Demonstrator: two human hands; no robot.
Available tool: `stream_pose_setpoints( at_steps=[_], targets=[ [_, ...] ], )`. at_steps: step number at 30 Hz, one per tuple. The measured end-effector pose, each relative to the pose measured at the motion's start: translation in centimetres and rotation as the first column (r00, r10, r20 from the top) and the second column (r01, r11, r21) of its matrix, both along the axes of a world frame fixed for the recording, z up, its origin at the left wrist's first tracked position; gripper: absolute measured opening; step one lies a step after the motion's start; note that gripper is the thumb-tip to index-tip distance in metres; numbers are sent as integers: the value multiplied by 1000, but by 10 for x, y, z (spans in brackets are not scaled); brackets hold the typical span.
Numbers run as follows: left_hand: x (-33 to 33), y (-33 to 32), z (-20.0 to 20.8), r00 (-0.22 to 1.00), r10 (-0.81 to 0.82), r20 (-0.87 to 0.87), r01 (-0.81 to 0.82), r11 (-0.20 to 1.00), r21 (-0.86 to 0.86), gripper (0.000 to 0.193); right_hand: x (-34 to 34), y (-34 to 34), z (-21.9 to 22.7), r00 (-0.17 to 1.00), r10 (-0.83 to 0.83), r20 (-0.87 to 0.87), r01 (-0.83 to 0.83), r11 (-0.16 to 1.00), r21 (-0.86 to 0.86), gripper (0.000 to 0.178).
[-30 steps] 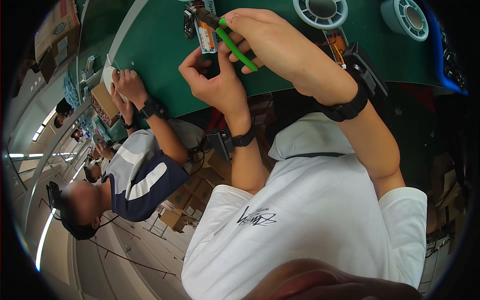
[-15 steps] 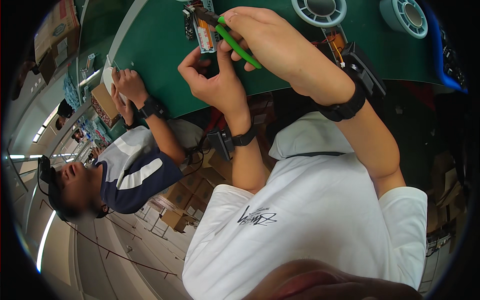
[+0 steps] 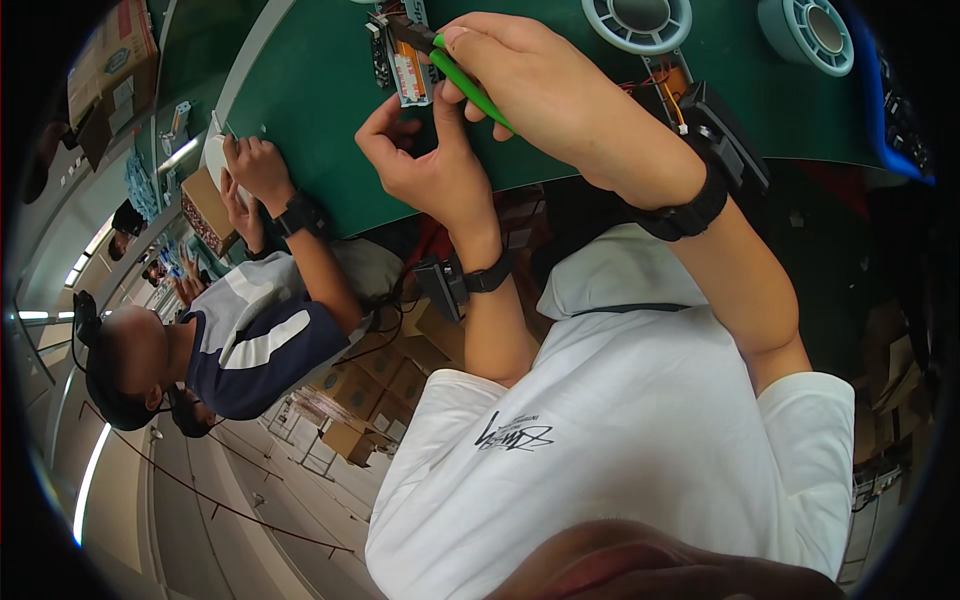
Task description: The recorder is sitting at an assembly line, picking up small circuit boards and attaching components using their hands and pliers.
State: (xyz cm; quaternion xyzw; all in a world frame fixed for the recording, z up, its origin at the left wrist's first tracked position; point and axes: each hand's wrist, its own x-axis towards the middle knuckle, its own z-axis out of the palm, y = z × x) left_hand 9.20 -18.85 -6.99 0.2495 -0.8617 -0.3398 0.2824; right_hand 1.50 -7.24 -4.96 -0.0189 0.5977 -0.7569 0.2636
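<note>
My right hand (image 3: 530, 85) is closed round green-handled pliers (image 3: 462, 82). Their dark jaws reach over a narrow grey housing (image 3: 420, 92) with an orange part and a pale label inside. A small black circuit board (image 3: 379, 62) and thin wires lie along its left side. At the near end of the housing is my left hand (image 3: 430, 165), its fingers curled and one digit against the right edge. Just what the jaws touch is too small to make out, and part of the left fingers' hold is hidden.
Two pale blue round rings (image 3: 640, 42) (image 3: 828, 40) stand on the green table (image 3: 310, 90). A second wired unit (image 3: 672, 92) lies near my right wrist. At the left a co-worker's hands (image 3: 258, 170) rest by a white round thing. A blue-edged tray (image 3: 885, 125) holds dark parts.
The pliers' handles have tilted slightly and sit a little closer in my right hand. My left hand stays in place. The co-worker's head has turned and moved down.
</note>
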Motion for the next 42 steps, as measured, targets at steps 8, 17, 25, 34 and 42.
stream_pose_setpoints(
  at_steps=[8, 17, 25, 34, 42],
  targets=[
    [-7, -6, -3, 1000, -1, -17, 1, 1000, -5, 42, -3, -6, -3, 982, -23, -185, 49, 990, 136, 42],
    [-9, -14, -3, 998, -37, -50, 29, 988, -149, 41, -8, 2, 36, 884, 95, -458, 84, 931, 355, 21],
    [17, -14, -24, 884, -195, -425, 210, 978, -12, 29, 5, -3, 44, 697, 298, -653, 342, 662, 667, 14],
    [91, 40, -57, 831, -398, -389, 441, 897, 24, 30, 7, 8, 44, 541, 533, -651, 535, 379, 755, 12],
    [105, 49, -103, 900, -431, 57, 389, 857, 339, 20, -12, 31, 40, 961, 248, 119, -272, 921, 279, 42]
  ],
)
